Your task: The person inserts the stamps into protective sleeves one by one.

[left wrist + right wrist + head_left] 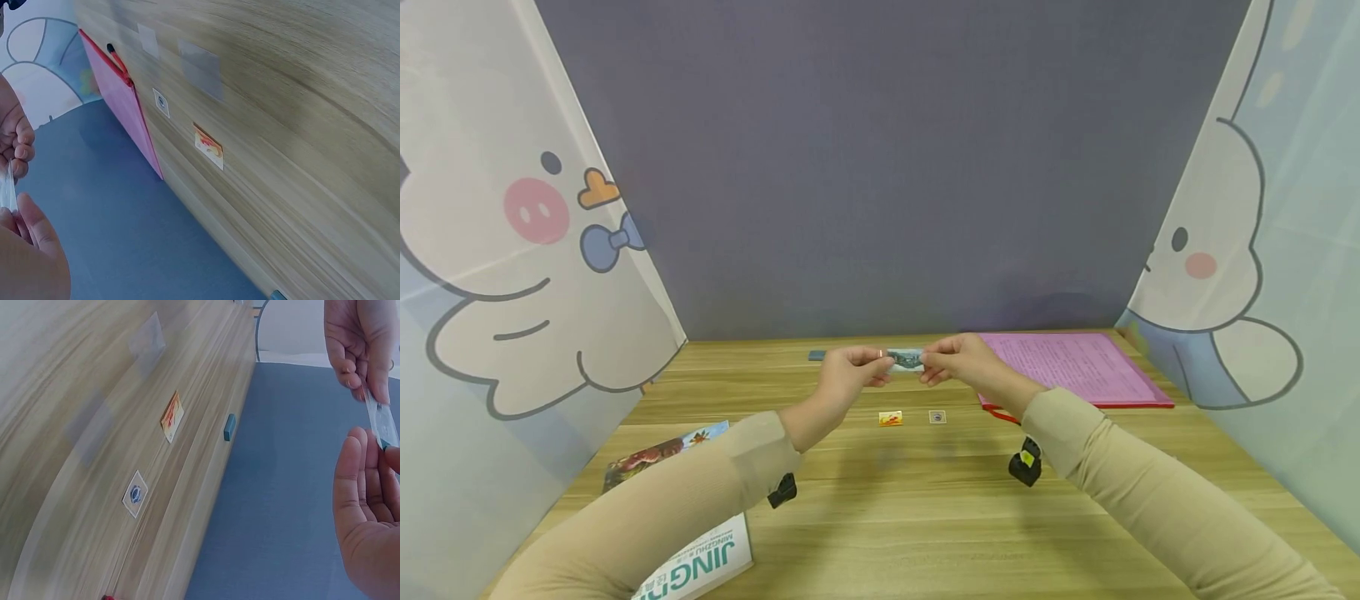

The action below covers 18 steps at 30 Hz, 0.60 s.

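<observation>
In the head view, a small stamp-like picture in green tones, in a clear sleeve, is held up over the far part of the table. My left hand pinches its left end between thumb and fingers. At the other end, my right hand pinches it the same way. The right wrist view shows the clear sleeve side-on, stretched between both hands. Below them on the table lie a yellow-and-red stamp and a small square stamp with a dark round motif.
Two translucent squares, one a clear sheet, lie nearer me. A pink folder with red edging sits back right. A small blue block is beyond my left hand. Under my left arm are a picture-covered book and a white printed box.
</observation>
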{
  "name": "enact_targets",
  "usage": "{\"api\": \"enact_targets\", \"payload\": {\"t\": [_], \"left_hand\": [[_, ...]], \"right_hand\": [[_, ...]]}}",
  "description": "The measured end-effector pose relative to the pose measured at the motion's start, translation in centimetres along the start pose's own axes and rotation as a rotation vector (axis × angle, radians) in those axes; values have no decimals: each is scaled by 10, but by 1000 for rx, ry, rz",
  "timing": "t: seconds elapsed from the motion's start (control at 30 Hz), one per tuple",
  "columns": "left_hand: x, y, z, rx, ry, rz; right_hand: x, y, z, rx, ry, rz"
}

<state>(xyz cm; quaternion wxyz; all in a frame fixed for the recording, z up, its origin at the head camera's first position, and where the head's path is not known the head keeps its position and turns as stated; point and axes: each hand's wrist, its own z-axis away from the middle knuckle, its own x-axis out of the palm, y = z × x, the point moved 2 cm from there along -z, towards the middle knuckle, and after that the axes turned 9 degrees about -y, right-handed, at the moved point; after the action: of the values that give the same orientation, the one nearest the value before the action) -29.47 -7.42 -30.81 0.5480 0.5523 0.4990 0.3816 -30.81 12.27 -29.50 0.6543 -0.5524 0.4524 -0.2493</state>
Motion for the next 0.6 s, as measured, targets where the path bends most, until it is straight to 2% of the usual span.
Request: {"api": "enact_targets", "payload": {"t": [0.33, 0.6], "left_hand": [[-3, 2, 3, -9, 6, -8], [-4, 2, 3, -3, -1, -8]], "right_hand": [[-2, 1, -1, 20, 1, -2], [-2, -2, -1, 45, 2, 38]]}}
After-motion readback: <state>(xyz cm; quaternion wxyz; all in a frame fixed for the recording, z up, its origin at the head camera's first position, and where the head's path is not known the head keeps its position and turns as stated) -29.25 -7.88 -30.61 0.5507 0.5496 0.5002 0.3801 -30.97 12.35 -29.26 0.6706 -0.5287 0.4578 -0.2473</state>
